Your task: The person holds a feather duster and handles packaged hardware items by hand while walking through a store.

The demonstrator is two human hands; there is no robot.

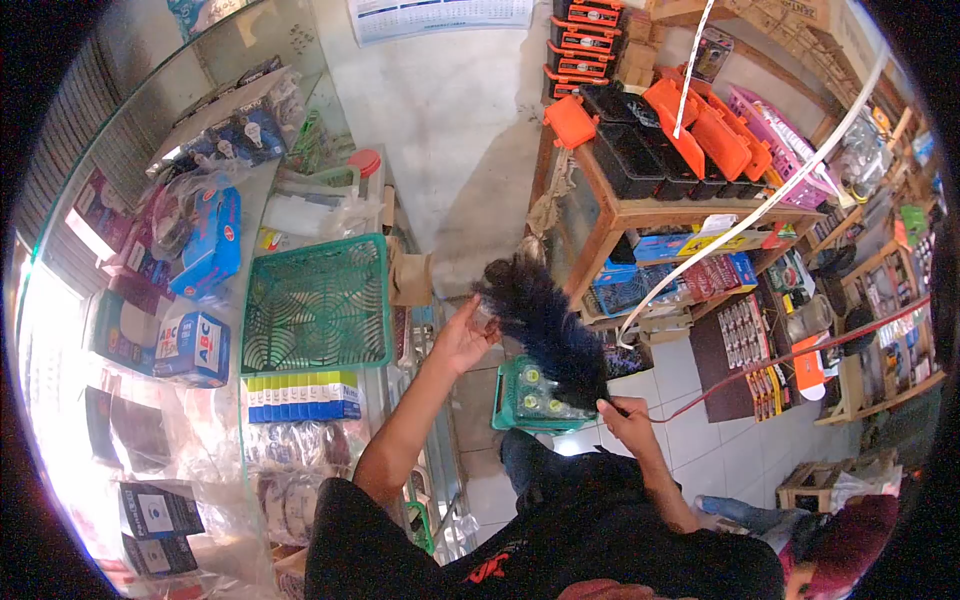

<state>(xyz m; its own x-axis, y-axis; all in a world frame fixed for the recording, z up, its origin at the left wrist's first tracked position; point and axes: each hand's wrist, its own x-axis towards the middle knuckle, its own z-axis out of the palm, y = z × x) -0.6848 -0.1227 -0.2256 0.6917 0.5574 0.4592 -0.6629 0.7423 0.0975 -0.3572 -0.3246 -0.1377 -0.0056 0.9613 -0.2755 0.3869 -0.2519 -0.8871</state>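
We look down on a crowded shop, with pale tiles (690,445) on the floor and a white wall (400,120) carrying a calendar (440,18). On our left runs a glass counter packed with boxes and plastic-wrapped goods; on our right stands a wooden table (690,212). At the lower right we see another person (845,550).

A green basket (315,310) sits on the left-hand counter, just behind a row of yellow-and-blue boxes (303,397). On the table we see black bins (630,160) with orange lids, and beside them a pink basket (765,140) of packets. A teal crate (507,400) on the floor holds clear items with yellow-green labels.

The dark feather duster (550,325) slants above that crate. Our right hand (628,428) is closed around its handle end; our left hand (463,342) is loosely spread by the feathers' far end, though we cannot tell whether it touches them.
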